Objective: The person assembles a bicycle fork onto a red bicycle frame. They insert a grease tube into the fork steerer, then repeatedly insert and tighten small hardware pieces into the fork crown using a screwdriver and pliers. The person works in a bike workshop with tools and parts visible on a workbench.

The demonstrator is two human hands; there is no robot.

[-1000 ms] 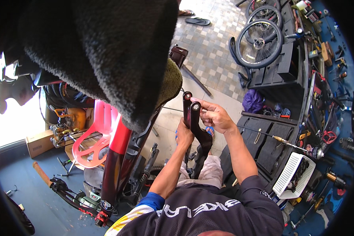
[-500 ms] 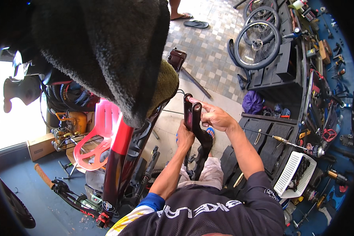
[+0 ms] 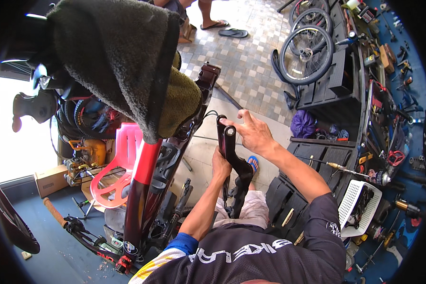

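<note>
A black forked bike swingarm (image 3: pixel 243 176) stands upright in front of me, its two pivot ends pointing up and away from my body. Wrapped round its left side is my left hand (image 3: pixel 221 166), closed on it below the pivot ends. My right hand (image 3: pixel 256 135) is at the top, fingers apart, with one digit reaching across to the farther pivot end. The nearer end shows a round bore. Left of the swingarm is a dark red bike frame (image 3: pixel 144 199) with a grey towel (image 3: pixel 123 66) draped over its upper part.
A pink chair (image 3: pixel 127 146) stands behind the frame. On the right are a bench with bike wheels (image 3: pixel 306 54), a purple bag (image 3: pixel 303 124), a white basket (image 3: pixel 349 204) and a wall of tools. Another person's foot (image 3: pixel 214 23) shows at the top.
My right hand has loosened from a bent, pointing pose, its fingers now spread. My left hand keeps its grip on the swingarm. The view has shifted slightly, showing more of the other person's legs.
</note>
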